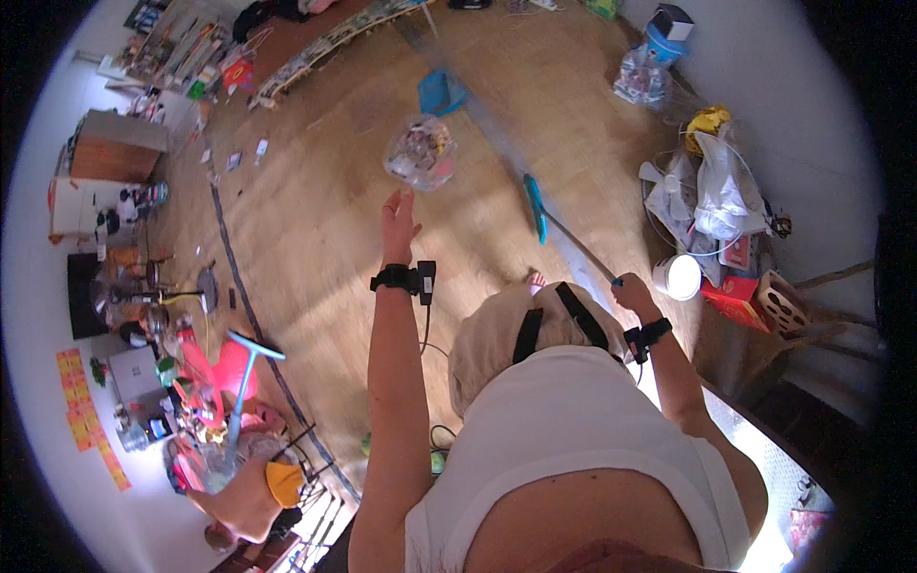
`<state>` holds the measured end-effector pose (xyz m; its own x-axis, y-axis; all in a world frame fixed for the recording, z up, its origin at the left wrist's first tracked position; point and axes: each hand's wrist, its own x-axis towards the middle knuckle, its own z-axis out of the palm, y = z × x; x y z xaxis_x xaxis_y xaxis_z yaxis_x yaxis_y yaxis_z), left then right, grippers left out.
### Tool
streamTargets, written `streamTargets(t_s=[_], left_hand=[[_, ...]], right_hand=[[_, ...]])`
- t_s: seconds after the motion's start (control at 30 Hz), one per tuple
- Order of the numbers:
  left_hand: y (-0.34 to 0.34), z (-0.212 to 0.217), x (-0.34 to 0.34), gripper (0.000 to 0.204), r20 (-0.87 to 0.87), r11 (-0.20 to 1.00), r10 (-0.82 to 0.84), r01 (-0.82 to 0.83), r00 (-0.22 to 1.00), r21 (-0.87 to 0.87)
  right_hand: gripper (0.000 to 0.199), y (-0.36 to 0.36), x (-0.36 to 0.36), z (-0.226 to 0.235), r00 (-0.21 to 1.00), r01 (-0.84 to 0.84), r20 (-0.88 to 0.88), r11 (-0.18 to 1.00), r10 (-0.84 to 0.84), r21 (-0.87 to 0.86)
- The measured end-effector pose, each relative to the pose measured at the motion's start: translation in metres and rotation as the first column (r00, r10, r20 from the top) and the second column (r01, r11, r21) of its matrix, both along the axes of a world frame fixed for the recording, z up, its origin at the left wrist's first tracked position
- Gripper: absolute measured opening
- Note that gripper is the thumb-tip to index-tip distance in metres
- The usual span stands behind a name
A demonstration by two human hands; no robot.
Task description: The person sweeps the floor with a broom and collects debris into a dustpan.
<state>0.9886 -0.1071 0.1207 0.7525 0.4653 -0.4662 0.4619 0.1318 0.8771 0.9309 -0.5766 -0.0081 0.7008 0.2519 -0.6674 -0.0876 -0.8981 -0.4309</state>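
While right hand [633,289] grips broom handle [573,246], keep open left hand [398,222] under clear bag [421,151], far floor [315,220].

Left arm stretched straight forward, left hand [398,222] open with fingers extended, a black band on the wrist. Right arm bent out to the side, right hand [633,292] closed in a fist
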Motion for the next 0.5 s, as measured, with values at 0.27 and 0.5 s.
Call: streamTargets(t_s=[0.27, 0.5], left_hand=[[-0.044, 0.020, 0.131, 0.065, 0.001, 0.983, -0.179, 0.179, 0.984, -0.040], [-0.037, 0.021, 0.256, 0.051, 0.036, 0.994, -0.064, 0.067, 0.997, -0.086]], right_hand=[[0.032, -0.052, 0.047, -0.022, 0.913, 0.409, 0.038, 0.910, -0.407, -0.075], [0.025, -0.040, 0.122, -0.011, 0.870, 0.478, 0.170, 0.876, -0.463, -0.062]])
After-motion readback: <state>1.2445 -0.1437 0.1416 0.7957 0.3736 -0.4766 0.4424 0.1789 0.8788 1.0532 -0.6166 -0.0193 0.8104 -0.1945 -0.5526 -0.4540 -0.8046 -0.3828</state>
